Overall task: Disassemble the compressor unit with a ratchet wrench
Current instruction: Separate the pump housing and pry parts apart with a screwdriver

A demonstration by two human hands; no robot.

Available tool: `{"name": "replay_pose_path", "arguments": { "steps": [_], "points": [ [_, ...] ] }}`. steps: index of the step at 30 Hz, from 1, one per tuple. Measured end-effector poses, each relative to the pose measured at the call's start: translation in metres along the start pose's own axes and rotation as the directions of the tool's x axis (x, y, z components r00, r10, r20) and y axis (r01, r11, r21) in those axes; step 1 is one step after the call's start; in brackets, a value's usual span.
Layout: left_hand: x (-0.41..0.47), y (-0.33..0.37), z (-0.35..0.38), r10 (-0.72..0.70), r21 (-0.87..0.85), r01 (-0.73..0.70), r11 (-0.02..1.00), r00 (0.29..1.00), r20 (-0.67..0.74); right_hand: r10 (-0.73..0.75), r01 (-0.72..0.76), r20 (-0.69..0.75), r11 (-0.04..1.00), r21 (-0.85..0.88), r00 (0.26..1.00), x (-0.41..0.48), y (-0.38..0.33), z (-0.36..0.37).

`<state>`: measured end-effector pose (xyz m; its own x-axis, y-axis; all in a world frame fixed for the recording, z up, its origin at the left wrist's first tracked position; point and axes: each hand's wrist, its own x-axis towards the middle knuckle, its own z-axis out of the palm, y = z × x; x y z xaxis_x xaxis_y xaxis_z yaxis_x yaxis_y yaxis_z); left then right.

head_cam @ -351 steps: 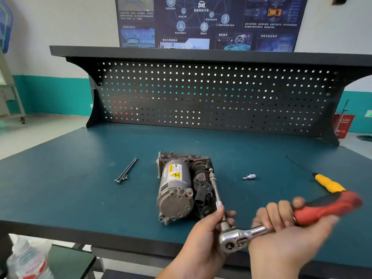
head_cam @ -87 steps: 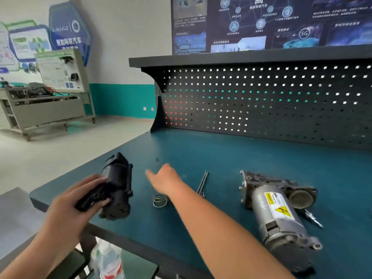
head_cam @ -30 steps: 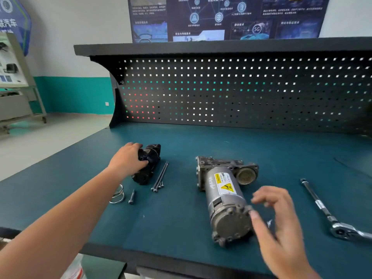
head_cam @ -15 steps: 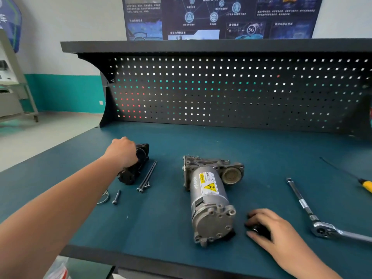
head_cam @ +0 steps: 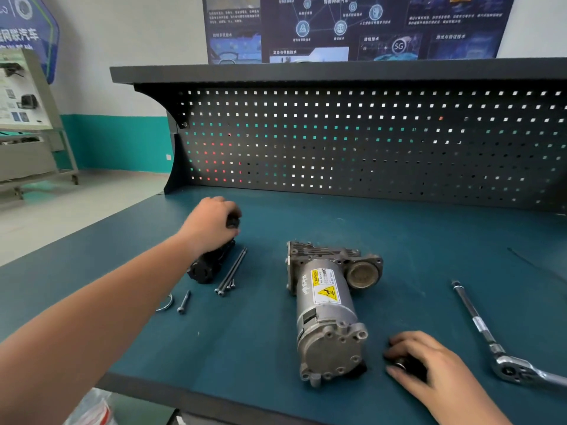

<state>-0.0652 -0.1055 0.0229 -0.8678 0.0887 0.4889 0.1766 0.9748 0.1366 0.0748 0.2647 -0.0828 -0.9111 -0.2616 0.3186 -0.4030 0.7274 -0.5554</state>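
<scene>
Now the left hand (head_cam: 211,223) stays closed over the far end of the black housing (head_cam: 206,265), which lies on the bench top (head_cam: 270,329) with its near end poking out below the palm; compared with half a second ago, hand and housing have barely shifted. Just right of that hand lie the long bolts (head_cam: 232,271), and nearer along the forearm are a short bolt (head_cam: 183,302) and a wire ring (head_cam: 167,303), the ring partly hidden by the arm. The right hand (head_cam: 426,360) has curled tighter: fingers now pinch a small dark part (head_cam: 400,363) on the bench, whose identity I cannot tell. Just left of that hand rests the compressor unit (head_cam: 328,311), end cap toward the camera, unmoved. Right of the hand lies the ratchet wrench (head_cam: 503,368), ungripped, its extension bar pointing away.
</scene>
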Motion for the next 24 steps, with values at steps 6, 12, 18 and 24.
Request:
{"name": "replay_pose_path", "arguments": {
  "steps": [6,12,18,24],
  "points": [
    [0.006,0.041,0.054,-0.071,-0.250,0.076,0.965,0.997,0.029,0.004,-0.005,0.017,0.999,0.045,1.000,0.001,-0.003,-0.003],
    [0.001,0.035,0.113,-0.052,-0.078,0.055,0.995,0.998,0.040,-0.011,0.010,0.013,0.999,0.037,1.000,0.007,0.001,-0.002],
    [0.007,0.028,0.119,0.095,-0.005,-0.096,0.995,0.981,0.172,-0.018,0.018,0.004,0.999,0.027,1.000,0.006,0.006,0.001],
    [-0.035,0.055,0.089,0.026,-0.341,-0.041,0.939,0.999,-0.048,0.001,-0.001,0.024,1.000,0.012,1.000,0.002,0.000,0.001]
  ]
}}
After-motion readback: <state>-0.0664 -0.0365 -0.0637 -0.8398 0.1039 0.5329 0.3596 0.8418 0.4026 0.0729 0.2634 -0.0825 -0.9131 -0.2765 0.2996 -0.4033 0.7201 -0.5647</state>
